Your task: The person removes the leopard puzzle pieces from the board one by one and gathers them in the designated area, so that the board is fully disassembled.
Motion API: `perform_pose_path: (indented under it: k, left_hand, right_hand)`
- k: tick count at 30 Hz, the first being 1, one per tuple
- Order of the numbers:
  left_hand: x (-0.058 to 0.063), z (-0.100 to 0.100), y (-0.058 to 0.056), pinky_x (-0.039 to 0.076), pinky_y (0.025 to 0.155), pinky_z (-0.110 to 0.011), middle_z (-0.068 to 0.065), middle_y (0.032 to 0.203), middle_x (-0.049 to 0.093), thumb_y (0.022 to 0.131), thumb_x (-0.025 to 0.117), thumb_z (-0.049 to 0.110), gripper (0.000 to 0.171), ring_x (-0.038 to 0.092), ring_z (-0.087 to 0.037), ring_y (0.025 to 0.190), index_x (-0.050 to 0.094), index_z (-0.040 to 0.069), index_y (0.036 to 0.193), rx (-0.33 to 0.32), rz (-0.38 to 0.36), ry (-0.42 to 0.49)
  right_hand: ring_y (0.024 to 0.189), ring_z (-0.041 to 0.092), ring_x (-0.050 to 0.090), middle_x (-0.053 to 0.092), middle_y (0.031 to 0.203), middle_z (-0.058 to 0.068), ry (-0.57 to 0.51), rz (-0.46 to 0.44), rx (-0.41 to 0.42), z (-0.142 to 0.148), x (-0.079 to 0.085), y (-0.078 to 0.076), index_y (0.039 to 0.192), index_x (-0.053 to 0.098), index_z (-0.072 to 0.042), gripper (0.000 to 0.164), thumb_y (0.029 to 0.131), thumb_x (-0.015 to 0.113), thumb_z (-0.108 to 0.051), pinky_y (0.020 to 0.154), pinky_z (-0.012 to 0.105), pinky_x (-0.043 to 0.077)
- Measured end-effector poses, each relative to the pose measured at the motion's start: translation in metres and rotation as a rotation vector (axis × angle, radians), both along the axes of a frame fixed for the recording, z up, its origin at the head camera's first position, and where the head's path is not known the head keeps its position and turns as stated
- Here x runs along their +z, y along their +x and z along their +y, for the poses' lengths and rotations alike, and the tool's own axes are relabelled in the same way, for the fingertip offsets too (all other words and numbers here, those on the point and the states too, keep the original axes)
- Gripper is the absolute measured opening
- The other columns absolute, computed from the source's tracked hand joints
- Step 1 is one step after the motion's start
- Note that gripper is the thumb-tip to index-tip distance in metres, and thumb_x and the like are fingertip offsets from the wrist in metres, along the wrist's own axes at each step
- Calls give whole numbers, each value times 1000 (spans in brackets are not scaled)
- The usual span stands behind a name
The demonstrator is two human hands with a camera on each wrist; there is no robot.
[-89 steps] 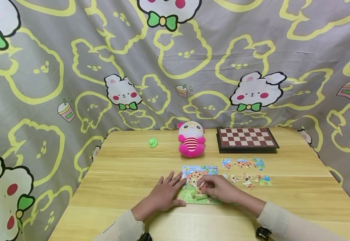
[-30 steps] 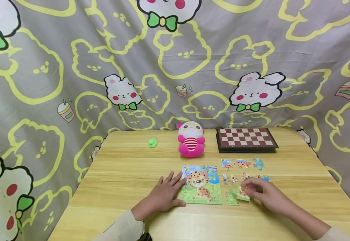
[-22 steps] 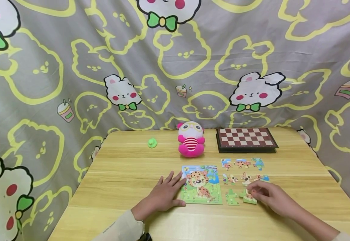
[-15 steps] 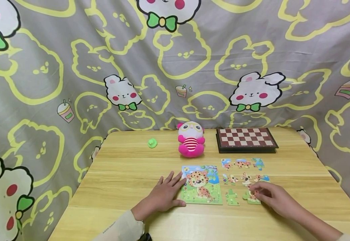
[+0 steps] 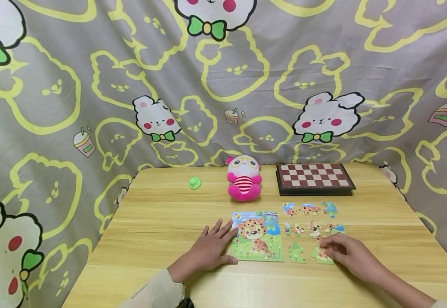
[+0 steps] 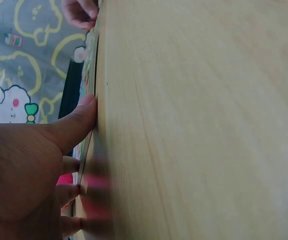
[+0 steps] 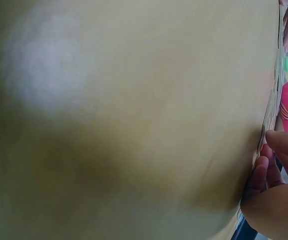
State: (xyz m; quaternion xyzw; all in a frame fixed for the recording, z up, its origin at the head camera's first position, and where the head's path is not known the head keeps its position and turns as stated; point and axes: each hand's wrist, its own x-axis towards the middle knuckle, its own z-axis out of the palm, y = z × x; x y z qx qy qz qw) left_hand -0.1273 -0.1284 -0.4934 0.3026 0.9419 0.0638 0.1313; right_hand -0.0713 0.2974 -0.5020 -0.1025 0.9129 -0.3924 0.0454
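Note:
My left hand (image 5: 208, 249) lies flat with spread fingers, touching the left edge of a leopard puzzle board (image 5: 257, 237). In the left wrist view its thumb meets the board's rim. To the right of the board, my right hand (image 5: 348, 253) pinches a green-and-spotted puzzle piece (image 5: 324, 256) low at the tabletop. The fingers cover part of that piece. Beside it lies a green corner puzzle piece (image 5: 296, 253), with a gap between the two. In the right wrist view, the thumb and curled fingers (image 7: 260, 172) are at the table surface.
Loose puzzle pieces (image 5: 309, 209) lie in rows behind the right hand. At the back of the wooden table (image 5: 161, 214) are a green toy duck (image 5: 194, 183), a pink plush panda (image 5: 244, 179) and a folded chessboard (image 5: 315, 176). A patterned curtain (image 5: 246, 85) hangs behind.
My right hand has gone from over the board to the right, carrying the puzzle piece, and lowered it right of the corner piece. The last shift is slight. My left hand has stayed still.

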Motion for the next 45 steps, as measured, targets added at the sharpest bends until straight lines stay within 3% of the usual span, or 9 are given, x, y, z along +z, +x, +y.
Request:
perform_pose_path:
  k: [19,29,37,45]
  left_hand:
    - [0,0,-1,24,119,-67,3,173,14,92,55,73,90,13,-35,159,27,29,165,2,-2,-5]
    - [0,0,-1,23,119,-67,3,174,13,92,55,73,90,13,-35,159,27,29,165,5,-7,1]
    - [-1,0,-1,24,119,-67,3,174,13,91,54,74,90,13,-35,159,27,29,165,5,-1,-2]
    - [2,1,0,23,119,-67,2,174,14,92,56,72,90,13,-35,159,27,29,165,8,-16,-4]
  right_hand:
    - [83,2,57,71,108,0,-35,-74,-8,2,3,-3,111,75,-15,21,92,76,-7,72,22,52]
    - [91,0,64,74,108,0,-62,-40,30,-2,8,-8,113,73,-13,24,90,77,-7,78,22,56]
    - [88,4,64,71,107,1,-91,-38,60,-17,12,-13,115,73,-10,24,91,77,-12,75,23,56]
    - [89,6,62,73,105,-4,-85,-1,108,-48,17,-24,114,74,-15,23,91,78,-15,77,23,55]
